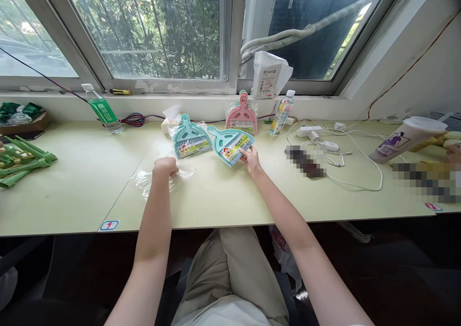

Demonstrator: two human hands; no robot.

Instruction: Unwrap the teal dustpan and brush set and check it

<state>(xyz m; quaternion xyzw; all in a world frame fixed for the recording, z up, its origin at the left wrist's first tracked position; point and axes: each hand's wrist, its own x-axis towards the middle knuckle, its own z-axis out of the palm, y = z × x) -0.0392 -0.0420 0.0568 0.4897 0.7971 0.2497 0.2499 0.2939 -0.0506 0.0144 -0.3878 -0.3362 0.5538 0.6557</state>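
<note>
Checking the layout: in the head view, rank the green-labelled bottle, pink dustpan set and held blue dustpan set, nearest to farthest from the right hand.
1. Held blue dustpan set: in the right hand.
2. Pink dustpan set: beyond it, by the window wall.
3. Green-labelled bottle: far to the left.

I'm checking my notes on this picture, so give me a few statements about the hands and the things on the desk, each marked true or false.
1. The right hand holds a teal dustpan set. True.
2. The pink dustpan set is farther from the person than the held one. True.
3. The left hand grips the pink dustpan set. False: it is closed on clear plastic.
4. The green-labelled bottle is right of both hands. False: it is left of them.
5. Neither hand touches the second teal set. True.
</note>
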